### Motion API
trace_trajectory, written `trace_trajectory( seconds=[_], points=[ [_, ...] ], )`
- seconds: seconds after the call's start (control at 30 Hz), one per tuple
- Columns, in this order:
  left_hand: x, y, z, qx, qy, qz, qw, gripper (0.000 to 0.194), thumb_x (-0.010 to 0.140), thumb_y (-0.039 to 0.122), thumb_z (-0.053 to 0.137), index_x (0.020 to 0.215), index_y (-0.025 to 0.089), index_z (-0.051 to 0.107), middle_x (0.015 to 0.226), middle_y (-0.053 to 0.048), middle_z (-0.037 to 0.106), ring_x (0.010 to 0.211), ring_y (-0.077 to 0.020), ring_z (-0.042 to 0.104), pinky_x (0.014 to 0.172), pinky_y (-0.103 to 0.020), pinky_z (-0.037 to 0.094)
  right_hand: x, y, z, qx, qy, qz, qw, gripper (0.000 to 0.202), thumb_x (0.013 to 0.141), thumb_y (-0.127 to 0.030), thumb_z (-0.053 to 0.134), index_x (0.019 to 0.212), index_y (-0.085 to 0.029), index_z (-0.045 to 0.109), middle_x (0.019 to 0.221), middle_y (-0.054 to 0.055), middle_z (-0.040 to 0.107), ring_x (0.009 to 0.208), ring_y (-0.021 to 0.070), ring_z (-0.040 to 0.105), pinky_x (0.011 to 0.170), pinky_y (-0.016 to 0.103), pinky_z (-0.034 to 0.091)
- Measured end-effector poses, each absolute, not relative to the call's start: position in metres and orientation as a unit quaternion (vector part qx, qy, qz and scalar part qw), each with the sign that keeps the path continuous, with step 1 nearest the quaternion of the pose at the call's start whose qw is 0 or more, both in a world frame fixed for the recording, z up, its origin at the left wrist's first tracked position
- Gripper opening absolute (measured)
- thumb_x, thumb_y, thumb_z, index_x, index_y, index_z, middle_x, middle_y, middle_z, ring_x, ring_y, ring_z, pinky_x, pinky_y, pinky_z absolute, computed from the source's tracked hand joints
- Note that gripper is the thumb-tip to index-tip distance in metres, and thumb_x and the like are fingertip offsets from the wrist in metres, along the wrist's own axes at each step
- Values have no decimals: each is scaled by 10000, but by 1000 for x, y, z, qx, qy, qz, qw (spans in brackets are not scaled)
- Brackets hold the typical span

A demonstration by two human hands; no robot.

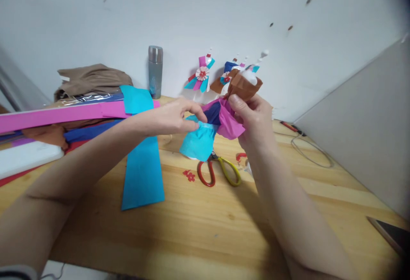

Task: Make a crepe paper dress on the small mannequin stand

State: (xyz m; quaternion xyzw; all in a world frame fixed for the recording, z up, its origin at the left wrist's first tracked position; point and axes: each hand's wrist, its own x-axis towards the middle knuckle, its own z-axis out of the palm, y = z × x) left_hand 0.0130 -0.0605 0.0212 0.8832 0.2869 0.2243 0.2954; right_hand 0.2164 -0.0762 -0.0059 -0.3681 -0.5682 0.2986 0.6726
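Above my table (198, 233), my right hand (258, 115) pinched the paper bunch (229, 122) where brown met pink; near its turquoise end, I could not tell whether my left hand's (171, 115) grip was pinching or parted. I judged the bunch light, soft, easily creased, best held at that gather. Scissors (214, 156) lay below, beside red cutouts (190, 177).
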Motion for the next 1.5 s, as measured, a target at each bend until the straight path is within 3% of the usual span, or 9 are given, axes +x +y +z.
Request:
trace_trajectory(
  seconds=[0.17,0.3,0.5,0.63,0.77,0.97,1.1,1.27,1.5],
  points=[
    [15,-62,20,874,326,288,218,110,777,247,629,807,162,693,1004,-39,700,969,-178,625,847,-276,454,219,-73,-7,-364,-565,270,690,266,621,-462,831,711,-249,699,610,-19,604,514,131,492,497,311,416],
    [18,-63,15,857,364,330,153,59,757,166,628,738,148,681,878,-38,684,845,-159,611,782,-277,449,220,-71,-9,-365,-557,280,691,260,604,-454,846,703,-253,713,607,-24,605,509,124,490,497,305,410],
    [15,-63,21,854,367,291,227,86,745,149,621,754,144,706,717,-11,655,666,-118,562,649,-243,414,220,-73,-8,-373,-563,269,686,292,593,-464,850,696,-245,686,579,-32,567,498,120,468,486,299,403],
    [14,-67,27,846,359,236,316,176,777,280,632,842,147,727,642,10,600,563,-101,502,546,-230,347,220,-74,-8,-385,-561,264,683,283,609,-451,831,729,-241,684,608,-29,585,523,126,480,513,305,412],
    [25,-71,15,841,352,247,329,263,739,414,687,743,152,667,635,15,575,600,-108,496,549,-230,337,216,-76,-9,-388,-570,254,678,235,667,-415,789,746,-229,671,584,-33,544,513,130,459,513,309,389],
    [43,-82,-6,860,352,328,172,138,781,234,635,675,170,573,705,-4,599,679,-134,507,625,-268,348,214,-77,-13,-379,-574,240,685,174,714,-367,776,741,-240,660,629,-25,560,551,142,477,533,316,384],
    [40,-84,-4,873,342,333,101,111,826,232,616,735,179,581,780,-29,621,756,-170,522,680,-297,358,216,-75,-14,-367,-576,259,683,179,716,-384,779,749,-239,680,614,-27,560,534,138,466,537,320,373],
    [35,-66,-2,859,313,356,193,103,792,187,662,719,160,594,734,10,614,711,-129,523,662,-266,374,220,-72,-17,-371,-590,256,670,229,741,-461,771,795,-257,682,660,-24,584,582,155,525,577,328,390],
    [28,-50,1,793,282,316,438,107,713,172,740,805,132,701,763,-13,690,716,-121,616,678,-241,485,220,-70,-19,-374,-553,330,667,318,672,-525,796,723,-237,671,699,-3,636,609,164,554,587,330,438]
  ],
)
